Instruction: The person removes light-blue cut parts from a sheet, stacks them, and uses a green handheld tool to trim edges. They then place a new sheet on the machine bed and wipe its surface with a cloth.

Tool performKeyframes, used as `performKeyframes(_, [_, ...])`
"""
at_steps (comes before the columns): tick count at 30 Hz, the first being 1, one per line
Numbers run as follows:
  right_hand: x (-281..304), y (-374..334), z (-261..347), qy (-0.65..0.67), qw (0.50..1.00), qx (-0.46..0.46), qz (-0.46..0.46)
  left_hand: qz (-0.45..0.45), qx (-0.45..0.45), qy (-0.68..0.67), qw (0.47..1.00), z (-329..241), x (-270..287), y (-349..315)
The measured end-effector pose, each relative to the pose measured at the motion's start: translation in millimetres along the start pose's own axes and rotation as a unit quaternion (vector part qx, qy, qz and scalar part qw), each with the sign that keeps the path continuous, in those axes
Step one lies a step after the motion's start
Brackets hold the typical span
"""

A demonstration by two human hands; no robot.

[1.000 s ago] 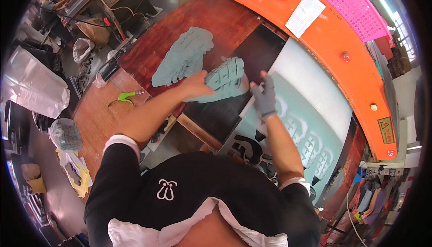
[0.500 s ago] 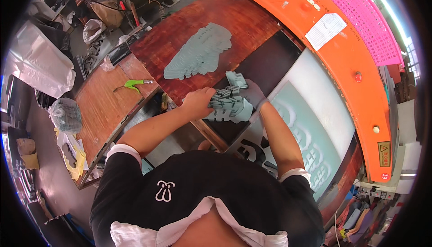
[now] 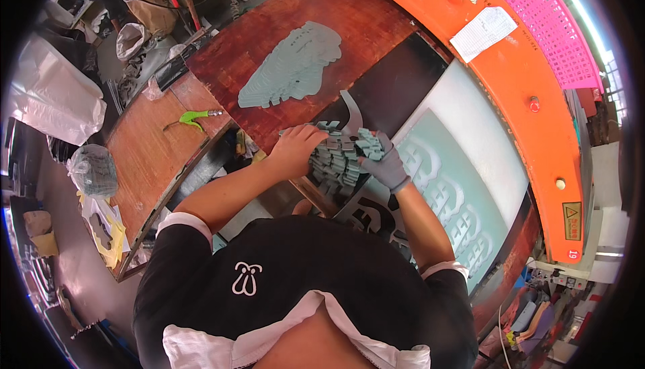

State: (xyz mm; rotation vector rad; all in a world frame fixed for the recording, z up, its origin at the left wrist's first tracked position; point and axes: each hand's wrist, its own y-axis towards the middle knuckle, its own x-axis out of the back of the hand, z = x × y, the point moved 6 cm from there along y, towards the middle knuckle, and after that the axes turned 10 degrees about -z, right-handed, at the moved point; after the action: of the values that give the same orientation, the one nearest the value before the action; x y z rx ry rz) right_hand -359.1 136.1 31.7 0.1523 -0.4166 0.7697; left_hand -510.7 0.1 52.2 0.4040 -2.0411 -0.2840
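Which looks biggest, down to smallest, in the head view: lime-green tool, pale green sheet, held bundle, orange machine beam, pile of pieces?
1. Orange machine beam
2. Pale green sheet
3. Pile of pieces
4. Held bundle (partly covered; full size unsure)
5. Lime-green tool

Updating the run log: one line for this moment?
left hand: holding greenish pieces; right hand: gloved, holding them too; pile: on reddish board

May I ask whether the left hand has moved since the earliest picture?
Yes, toward the person's body: against the reddish board, the left hand was beside the pile of grey-green pieces and is now by the board's near corner.
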Motion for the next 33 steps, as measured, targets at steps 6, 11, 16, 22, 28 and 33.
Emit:
performKeyframes(6, [14.5,19.0,18.1,0.077,0.99,0.083,-0.081,-0.016,0.04,-0.068,0.997,5.8,19.3,23.9])
performKeyframes(11, [13.6,25.9,-0.4,0.0,0.993,0.025,-0.114,-0.043,0.001,-0.083,0.996,2.2,3.9,5.0])
performKeyframes(16, [2.5,27.7,-19.6,0.13,0.986,-0.04,-0.099,-0.088,0.146,0.008,0.985,36.9,-10.2,-0.5])
performKeyframes(22, [23.5,8.5,27.3,0.166,0.965,0.116,-0.169,-0.117,0.023,0.021,0.993,9.8,7.5,-9.0])
performKeyframes(28, [17.6,39.6,-3.6,0.028,0.974,0.035,-0.221,-0.08,0.076,-0.025,0.994,8.1,-7.4,-12.1])
performKeyframes(33, [16.8,48.5,-42.1,0.21,0.972,-0.041,-0.099,0.075,0.187,-0.1,0.974,5.4,-3.8,-2.9])
